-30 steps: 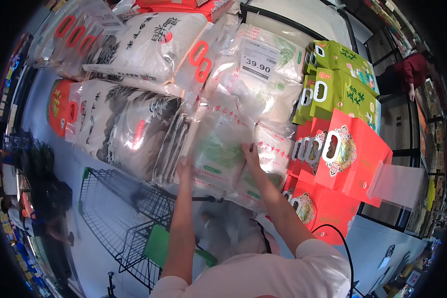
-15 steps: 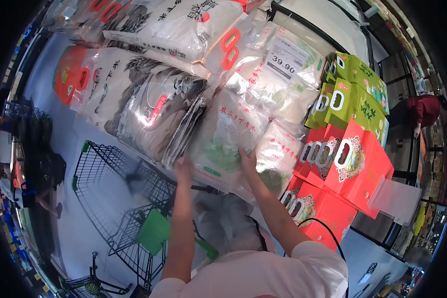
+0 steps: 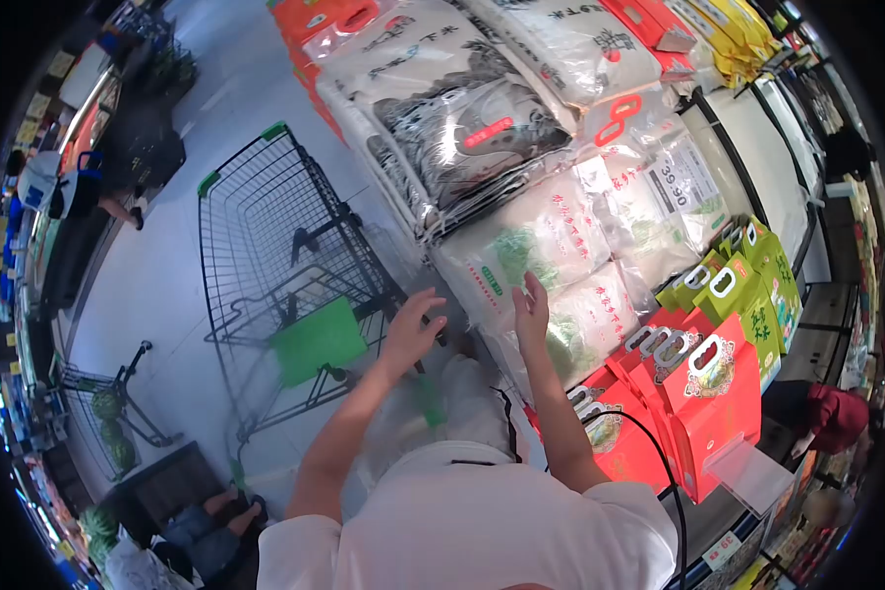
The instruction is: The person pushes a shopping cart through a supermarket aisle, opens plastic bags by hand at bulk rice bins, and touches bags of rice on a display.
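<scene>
Both of my hands are empty. My left hand [image 3: 415, 329] hovers with its fingers spread beside the handle of a black wire shopping cart [image 3: 285, 211] that has a green panel [image 3: 317, 342]. In front of the lower bag of rice [image 3: 582, 324], my right hand [image 3: 531, 313] is raised with its fingers apart; whether it touches the plastic I cannot tell. Another clear bag of rice [image 3: 526, 241], with red lettering and a green picture, lies flat on the stack just beyond my hands. Behind it rest larger bags [image 3: 467, 128] with dark printed pictures.
Red gift boxes [image 3: 703, 393] and green boxes [image 3: 757, 261] with white handles stand at the right. A price sign [image 3: 680, 182] lies on the bags. A second cart [image 3: 108, 418] holds watermelons at the lower left. People are at both sides, one in a dark red top [image 3: 836, 418].
My hands have come off the near edge of the rice bag and drawn back from it. The view has turned, so the bags appear farther right and more of the cart and floor shows.
</scene>
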`<state>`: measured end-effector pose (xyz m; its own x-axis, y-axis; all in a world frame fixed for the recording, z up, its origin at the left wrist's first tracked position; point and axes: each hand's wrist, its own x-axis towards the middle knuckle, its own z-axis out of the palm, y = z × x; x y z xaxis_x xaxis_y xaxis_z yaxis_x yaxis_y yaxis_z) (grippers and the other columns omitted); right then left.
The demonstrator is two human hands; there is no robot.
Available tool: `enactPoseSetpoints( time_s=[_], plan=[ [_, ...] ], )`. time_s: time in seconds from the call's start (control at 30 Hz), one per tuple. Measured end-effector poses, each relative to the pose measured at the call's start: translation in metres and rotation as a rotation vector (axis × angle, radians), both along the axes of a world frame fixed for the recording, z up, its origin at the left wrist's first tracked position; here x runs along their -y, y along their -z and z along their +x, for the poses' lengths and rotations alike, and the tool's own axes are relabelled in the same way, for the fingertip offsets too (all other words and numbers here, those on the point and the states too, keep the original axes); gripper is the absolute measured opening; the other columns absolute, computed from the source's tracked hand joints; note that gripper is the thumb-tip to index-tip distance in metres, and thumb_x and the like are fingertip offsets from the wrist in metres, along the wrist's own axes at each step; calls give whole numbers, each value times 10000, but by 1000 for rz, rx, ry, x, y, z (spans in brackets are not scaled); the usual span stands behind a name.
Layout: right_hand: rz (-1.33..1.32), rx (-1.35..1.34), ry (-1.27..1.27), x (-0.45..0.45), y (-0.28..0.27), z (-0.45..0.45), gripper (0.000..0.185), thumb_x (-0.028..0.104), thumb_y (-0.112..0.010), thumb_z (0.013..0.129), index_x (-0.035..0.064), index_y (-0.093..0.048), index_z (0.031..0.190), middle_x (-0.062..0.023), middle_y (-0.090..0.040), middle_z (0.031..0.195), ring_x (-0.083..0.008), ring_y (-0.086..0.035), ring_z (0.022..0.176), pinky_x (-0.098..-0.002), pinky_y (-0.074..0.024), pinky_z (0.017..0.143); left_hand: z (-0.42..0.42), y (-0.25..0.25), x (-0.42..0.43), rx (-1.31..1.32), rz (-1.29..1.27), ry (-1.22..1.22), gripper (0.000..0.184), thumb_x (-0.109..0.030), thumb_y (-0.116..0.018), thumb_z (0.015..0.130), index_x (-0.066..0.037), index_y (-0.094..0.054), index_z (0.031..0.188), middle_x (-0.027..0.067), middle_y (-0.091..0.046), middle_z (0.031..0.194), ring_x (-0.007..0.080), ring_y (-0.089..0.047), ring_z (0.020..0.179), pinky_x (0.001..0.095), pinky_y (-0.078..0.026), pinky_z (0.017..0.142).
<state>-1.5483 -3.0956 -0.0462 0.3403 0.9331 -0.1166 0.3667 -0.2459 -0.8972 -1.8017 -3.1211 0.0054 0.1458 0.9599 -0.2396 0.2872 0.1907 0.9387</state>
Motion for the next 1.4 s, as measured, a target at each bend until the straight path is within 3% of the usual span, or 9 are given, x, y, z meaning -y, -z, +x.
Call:
enactPoseSetpoints(
  time_s=[0.1, 0.2, 0.33, 0.43, 0.53, 0.63, 0.73, 1.1, 1.4],
  plan=[
    [-26, -54, -357, 32, -58, -61, 356, 198, -625, 939, 44, -589, 1259, -112, -624, 1214, -218, -582, 1142, -350, -432, 982, -72, 12, 52, -214, 137, -39, 342, -183, -683, 880, -100, -617, 1205, 127, -564, 1344, 299, -582, 1164, 371, -480, 922],
    [-116, 9, -586, 70, -127, -124, 290, 187, -611, 950, 32, -636, 1194, -114, -652, 1197, -236, -609, 1119, -342, -453, 980, -147, 23, 121, -270, 31, -217, 335, -164, -680, 875, -71, -614, 1190, 140, -607, 1277, 316, -598, 1127, 367, -488, 896],
    [85, 290, -829, 126, -117, -171, 282, 230, -662, 901, 52, -669, 1119, -130, -678, 1075, -302, -633, 1010, -398, -491, 881, -211, -17, 197, -316, -255, -439, 324, -166, -680, 872, -59, -623, 1173, 140, -620, 1256, 337, -585, 1140, 386, -467, 941],
    [32, 681, -1007, 147, -114, -194, 253, 232, -663, 895, 50, -680, 1071, -110, -701, 991, -295, -663, 923, -398, -515, 804, -245, 20, 280, -633, -149, -342, 295, -202, -676, 880, -69, -643, 1141, 140, -590, 1304, 350, -540, 1205, 419, -439, 987],
    [5, 675, -743, 150, -103, -204, 209, 242, -650, 898, 50, -699, 967, -104, -709, 892, -307, -676, 806, -392, -526, 709, -247, 13, 310, -611, 23, -344, 275, -232, -674, 881, -77, -657, 1108, 139, -546, 1361, 368, -479, 1274, 438, -407, 1029],
    [231, 707, -664, 147, -94, -206, 225, 261, -635, 906, 49, -707, 888, -113, -703, 833, -308, -674, 730, -382, -525, 637, -241, 11, 314, -684, 96, -307, 263, -253, -662, 890, -75, -659, 1084, 132, -510, 1402, 372, -451, 1303, 445, -405, 1035],
    [170, 768, -584, 144, -95, -211, 230, 267, -616, 914, 63, -717, 890, -112, -703, 835, -309, -674, 739, -403, -525, 641, -237, 8, 310, -629, 55, -370, 257, -230, -656, 880, -48, -647, 1060, 179, -509, 1377, 421, -448, 1283, 489, -389, 1043],
    [149, 834, -513, 117, -84, -222, 214, 269, -626, 904, 85, -734, 892, -101, -718, 877, -300, -683, 748, -392, -533, 629, -246, 27, 283, -696, 62, -388, 213, -267, -626, 896, -93, -661, 1014, 133, -528, 1379, 387, -460, 1277, 455, -437, 990],
    [226, 872, -544, 72, -75, -249, 269, 319, -586, 909, 98, -677, 787, -92, -676, 754, -305, -657, 680, -417, -516, 576, -269, 27, 244, -716, -28, -386, 260, -275, -616, 895, -63, -663, 1038, 118, -519, 1388, 361, -439, 1299, 453, -430, 999]
  ],
)
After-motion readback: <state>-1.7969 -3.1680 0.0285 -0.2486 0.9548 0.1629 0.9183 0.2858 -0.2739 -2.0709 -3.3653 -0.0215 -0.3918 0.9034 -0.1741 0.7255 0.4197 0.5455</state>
